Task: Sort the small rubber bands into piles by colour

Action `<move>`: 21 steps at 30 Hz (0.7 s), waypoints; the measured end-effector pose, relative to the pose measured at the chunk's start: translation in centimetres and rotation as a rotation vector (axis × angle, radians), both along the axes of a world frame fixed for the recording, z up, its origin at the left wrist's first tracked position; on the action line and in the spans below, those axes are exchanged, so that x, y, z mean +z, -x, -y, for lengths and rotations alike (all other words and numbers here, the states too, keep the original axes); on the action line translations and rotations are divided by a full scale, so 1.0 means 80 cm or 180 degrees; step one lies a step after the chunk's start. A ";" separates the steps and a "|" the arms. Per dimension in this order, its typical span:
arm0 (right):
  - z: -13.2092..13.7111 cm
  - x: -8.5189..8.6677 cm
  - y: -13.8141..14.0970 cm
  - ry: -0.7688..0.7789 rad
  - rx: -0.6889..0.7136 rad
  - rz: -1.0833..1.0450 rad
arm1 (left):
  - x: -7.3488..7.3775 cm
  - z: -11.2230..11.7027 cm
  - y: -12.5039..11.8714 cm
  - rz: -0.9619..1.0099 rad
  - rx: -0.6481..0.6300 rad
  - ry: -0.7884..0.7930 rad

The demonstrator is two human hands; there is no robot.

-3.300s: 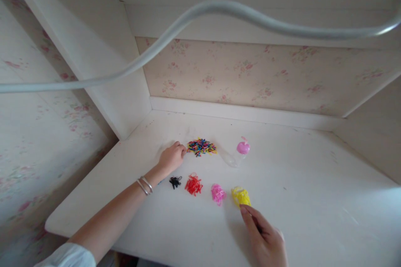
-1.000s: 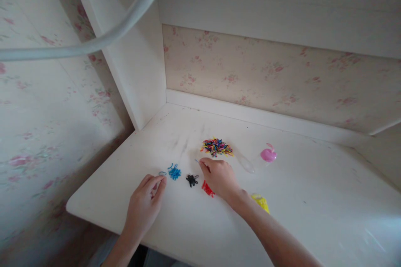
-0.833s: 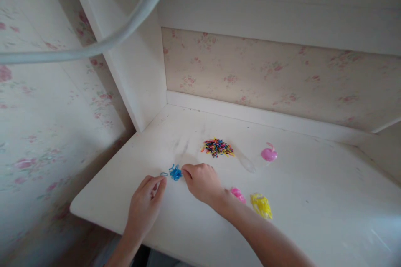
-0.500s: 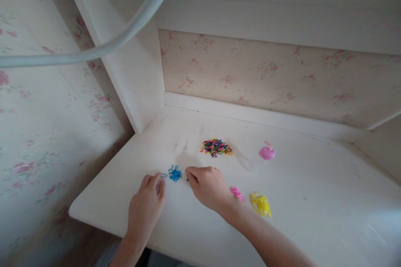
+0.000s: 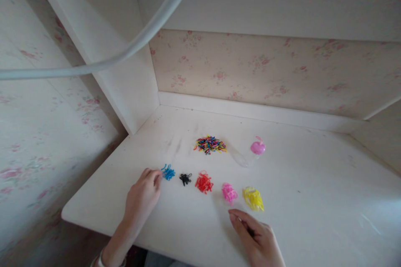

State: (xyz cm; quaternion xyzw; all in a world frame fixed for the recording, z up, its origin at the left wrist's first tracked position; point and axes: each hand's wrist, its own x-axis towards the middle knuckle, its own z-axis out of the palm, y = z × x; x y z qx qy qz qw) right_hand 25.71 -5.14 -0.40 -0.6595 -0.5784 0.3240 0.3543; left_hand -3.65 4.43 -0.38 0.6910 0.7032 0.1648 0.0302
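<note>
My left hand (image 5: 143,191) is closed in a pinch at the left edge of a small pile of blue rubber bands (image 5: 168,172). Whatever lies between its fingertips is hidden. Just in front of a pile of pink rubber bands (image 5: 229,193), my right hand (image 5: 255,233) hovers with thumb and forefinger pressed together, their contents too small to make out. Between the hands lie separate piles of black rubber bands (image 5: 185,179) and red rubber bands (image 5: 204,182). Yellow rubber bands (image 5: 253,198) sit right of the pink ones.
Farther back on the white desk (image 5: 313,167) is a mixed heap of multicoloured rubber bands (image 5: 209,144), beside a clear plastic piece (image 5: 239,157). A pink apple-shaped piece (image 5: 258,147) stands to its right. A white curved tube (image 5: 131,50) crosses overhead.
My right hand has moved from beside the blue pile to the right and nearer, uncovering the black and red piles. My left hand stays by the blue bands. The view has shifted slightly.
</note>
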 end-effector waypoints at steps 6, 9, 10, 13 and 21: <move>0.007 -0.010 -0.005 -0.0232 -0.0524 -0.0361 | 0.007 -0.019 0.004 0.0238 -0.0238 -0.0214; 0.005 -0.010 -0.004 -0.0268 -0.0464 -0.0449 | 0.025 -0.037 -0.007 0.0301 -0.0389 -0.0405; 0.005 -0.010 -0.004 -0.0276 -0.0457 -0.0454 | 0.033 -0.045 -0.015 0.0305 -0.0498 -0.0389; 0.004 -0.010 -0.005 -0.0282 -0.0330 -0.0437 | 0.051 -0.073 -0.051 0.0295 -0.0917 -0.0176; 0.004 -0.014 -0.006 -0.0353 -0.0205 -0.0421 | 0.043 -0.156 -0.136 0.0101 -0.1280 0.0053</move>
